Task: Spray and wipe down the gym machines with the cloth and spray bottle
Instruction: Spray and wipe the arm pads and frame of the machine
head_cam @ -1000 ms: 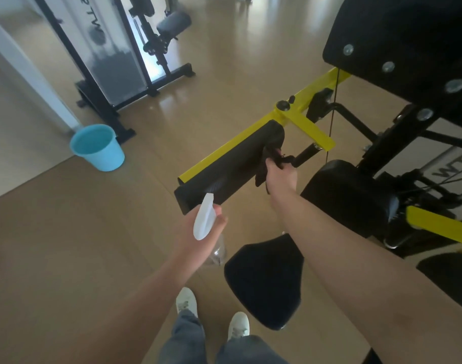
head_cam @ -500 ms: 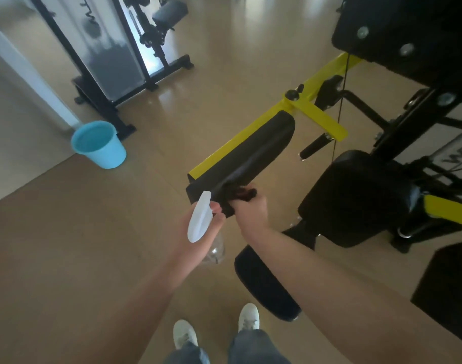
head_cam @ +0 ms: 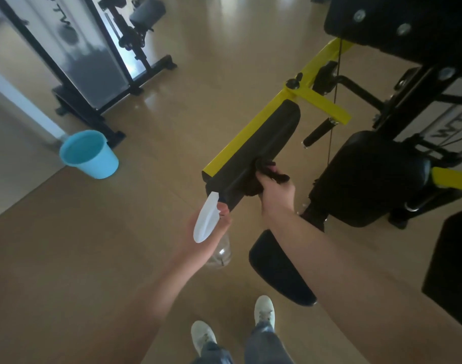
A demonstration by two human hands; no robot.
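1. Head view: the cloth [head_cam: 275, 176], dark and bunched, lies against the near end of the black arm pad [head_cam: 261, 145] of the gym machine, on its right-hand side.
2. The right hand [head_cam: 278, 195] has its fingers curled round the cloth and presses it to the pad.
3. The left hand [head_cam: 216, 232] is wrapped round the neck of the spray bottle [head_cam: 206, 224]. The white trigger head points up toward the pad's near corner, and the clear body hangs below the palm. Whether a finger is on the trigger cannot be told.
4. The pad is mounted along a yellow bar [head_cam: 250, 130]. A black seat [head_cam: 277, 269] sits lower, just beside the right forearm.
5. A blue bucket [head_cam: 89, 156] stands on the floor [head_cam: 93, 258], well apart to the left, near a second machine's frame.
6. Judgement: the wiping step is in hand on this pad, with spraying paused.
7. Judgement: the next move calls for drawing the cloth along the pad's full length under steady pressure, then bringing the nozzle to an untreated surface such as the seat.
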